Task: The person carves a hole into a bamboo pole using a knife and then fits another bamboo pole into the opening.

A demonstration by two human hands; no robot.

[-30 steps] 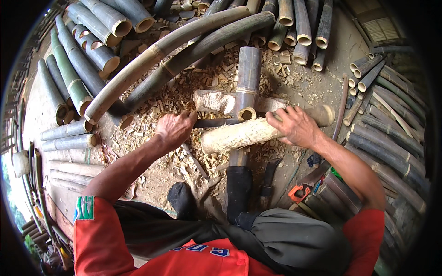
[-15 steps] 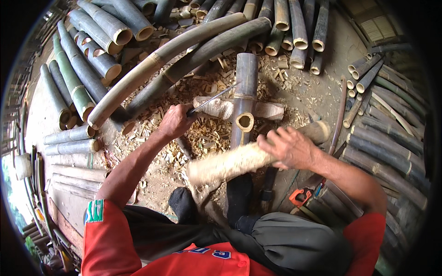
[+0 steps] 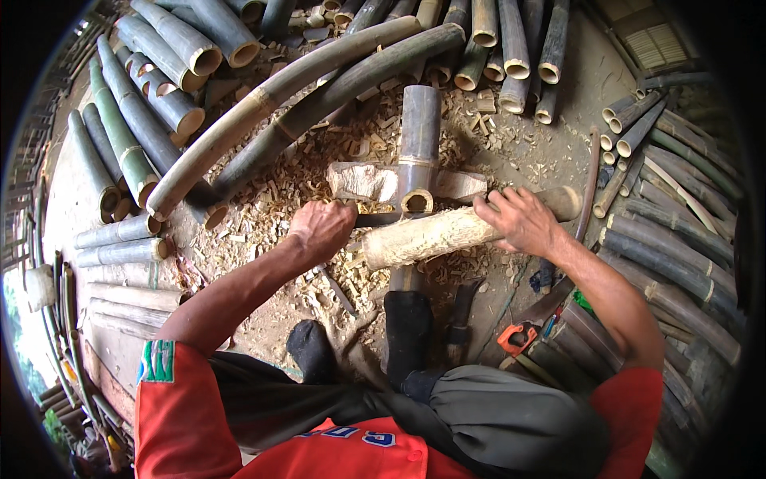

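The left hand [image 3: 321, 230] gripped a knife [image 3: 381, 219] whose blade met the peeled bamboo section [image 3: 431, 236] at its nine o'clock end. The right hand [image 3: 517, 221] clasped that section at three o'clock, above scattered shavings [image 3: 295, 188].

Pale peeled bamboo length [image 3: 435, 237], level across dark chopping post [image 3: 418, 144]

The left hand [image 3: 321, 230] hides the blade's [image 3: 383, 218] handle, and the right hand [image 3: 519, 221] covers part of the pale bamboo piece [image 3: 423, 238].
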